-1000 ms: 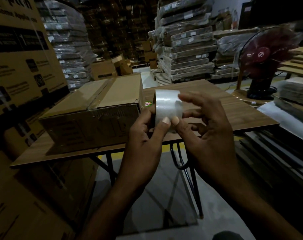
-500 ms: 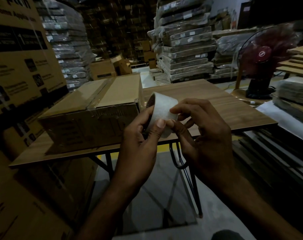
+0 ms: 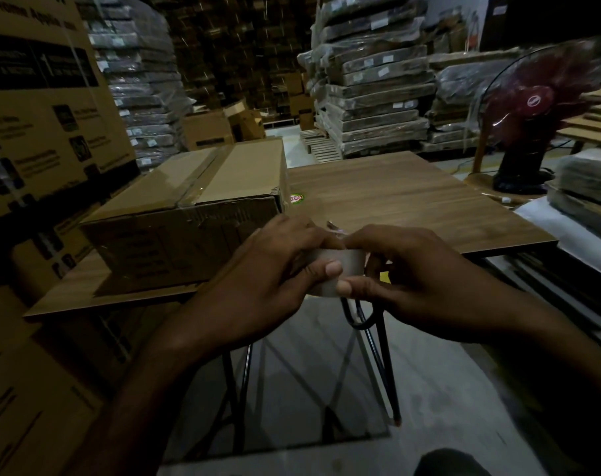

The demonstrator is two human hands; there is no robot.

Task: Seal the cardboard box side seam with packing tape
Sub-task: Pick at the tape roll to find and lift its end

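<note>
Tape roll (image 3: 340,269) gripped by left hand (image 3: 275,269) and right hand (image 3: 419,273); cardboard box (image 3: 189,214) set on counter (image 3: 412,201).

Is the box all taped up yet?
Not yet. The box already has shiny tape along its top. The left hand and right hand both grip the tape roll, away from the box. Taping the side comes next.

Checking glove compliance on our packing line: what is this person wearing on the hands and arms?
Nothing that shows. The left hand and right hand are bare, with no gloves or rings. The forearms show no sleeve, watch or band, though the right one fades into shadow near the frame edge. The thumbnails look short. The light is dim, so small marks could be missed.
</note>
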